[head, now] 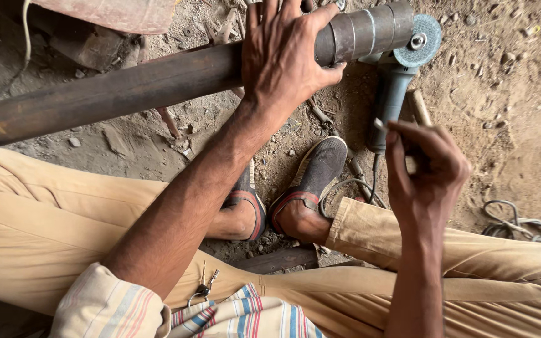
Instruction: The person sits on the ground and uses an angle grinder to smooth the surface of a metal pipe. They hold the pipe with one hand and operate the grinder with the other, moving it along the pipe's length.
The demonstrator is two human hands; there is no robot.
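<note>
My left hand [286,53] lay flat over the pipe [126,87], fingers spread, thumb hooked under, grip wide. The pipe ran across the dirt floor [508,112] above my feet. My right hand [424,169] pinched a small pale stick [380,124], grip narrow. The grinder [396,75] lay just beside the pipe's end.

Bare dirt floor [521,125] lies open at 3 o'clock; steel pipe [126,87] and angle grinder [396,81] block 12 o'clock.

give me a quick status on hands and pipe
Left hand flat on long rusty steel pipe. Right hand pinching small pale stick. Grey angle grinder beside pipe.
</note>
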